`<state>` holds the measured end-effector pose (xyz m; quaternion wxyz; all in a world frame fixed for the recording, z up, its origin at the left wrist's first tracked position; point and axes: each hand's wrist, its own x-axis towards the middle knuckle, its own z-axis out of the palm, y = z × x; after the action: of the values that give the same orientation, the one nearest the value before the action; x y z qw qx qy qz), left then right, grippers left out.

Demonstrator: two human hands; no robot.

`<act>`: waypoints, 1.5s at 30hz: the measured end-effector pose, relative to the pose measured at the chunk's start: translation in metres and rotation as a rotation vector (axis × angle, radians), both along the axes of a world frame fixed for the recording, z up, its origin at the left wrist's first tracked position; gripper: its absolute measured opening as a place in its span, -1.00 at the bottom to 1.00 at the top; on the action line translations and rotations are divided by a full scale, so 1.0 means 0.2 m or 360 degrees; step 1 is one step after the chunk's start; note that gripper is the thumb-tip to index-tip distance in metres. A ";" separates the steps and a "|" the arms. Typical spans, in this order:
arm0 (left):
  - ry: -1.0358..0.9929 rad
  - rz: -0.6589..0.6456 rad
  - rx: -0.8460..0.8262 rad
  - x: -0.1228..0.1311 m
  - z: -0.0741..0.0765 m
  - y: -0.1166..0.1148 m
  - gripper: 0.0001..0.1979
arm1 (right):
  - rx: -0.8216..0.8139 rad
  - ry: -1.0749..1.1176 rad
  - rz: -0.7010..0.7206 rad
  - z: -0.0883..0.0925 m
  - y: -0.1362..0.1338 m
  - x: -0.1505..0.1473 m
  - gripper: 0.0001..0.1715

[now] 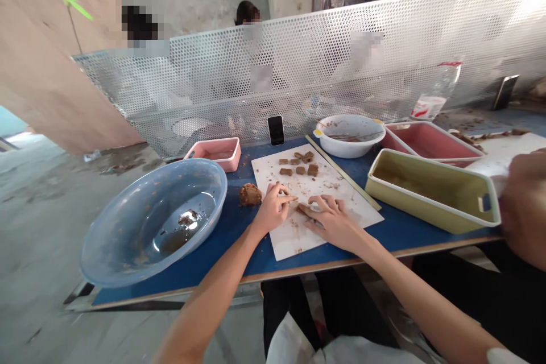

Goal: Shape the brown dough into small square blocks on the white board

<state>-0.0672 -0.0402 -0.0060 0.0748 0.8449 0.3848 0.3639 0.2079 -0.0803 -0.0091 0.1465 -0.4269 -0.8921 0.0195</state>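
While both hands (273,209) (330,218) press board (341,205), brown strip (301,210) lies between.

Bare board (341,205) right of hands, ruler (341,173) and green tray (430,190) beyond, perhaps touching

A cutting board (315,205) is lying at the table's (239,222) middle near its front edge, both hands (273,207) (330,219) resting on it. Small cut pieces (298,164) are sitting toward its back edge. A lump (249,194) is lying just left of it, perhaps touching. A large basin (157,219) is occupying the left end, trays (430,190) the right.
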 end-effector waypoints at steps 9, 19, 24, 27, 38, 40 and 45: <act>-0.0003 -0.0002 -0.0008 0.00 0.00 0.00 -0.46 | 0.0037 -0.0004 0.0010 0.01 -0.01 0.01 -0.35; 0.0037 0.0014 -0.0011 0.00 0.01 0.00 -0.50 | 0.0041 0.0004 -0.0001 0.01 -0.02 0.02 -0.38; 0.0001 -0.0002 -0.0013 0.01 0.01 -0.01 -0.50 | -0.0045 -0.0006 -0.0027 0.01 -0.01 0.00 -0.35; 0.0001 -0.0011 -0.0016 0.00 0.01 0.00 -0.51 | -0.0016 -0.0030 -0.0021 0.03 -0.02 0.02 -0.38; -0.0015 -0.0014 -0.0012 0.01 0.01 -0.01 -0.49 | 0.0042 -0.0029 -0.0025 0.03 -0.03 0.04 -0.38; -0.0021 -0.0008 -0.0012 0.00 0.01 -0.01 -0.49 | 0.0063 -0.0017 -0.0018 0.02 -0.03 0.03 -0.37; -0.0003 -0.0011 0.0005 0.00 0.01 -0.01 -0.50 | 0.0012 -0.0011 -0.0052 0.01 -0.01 0.01 -0.32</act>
<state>-0.0666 -0.0413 -0.0043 0.0750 0.8460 0.3812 0.3650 0.2098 -0.0824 -0.0070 0.1452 -0.4411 -0.8856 0.0124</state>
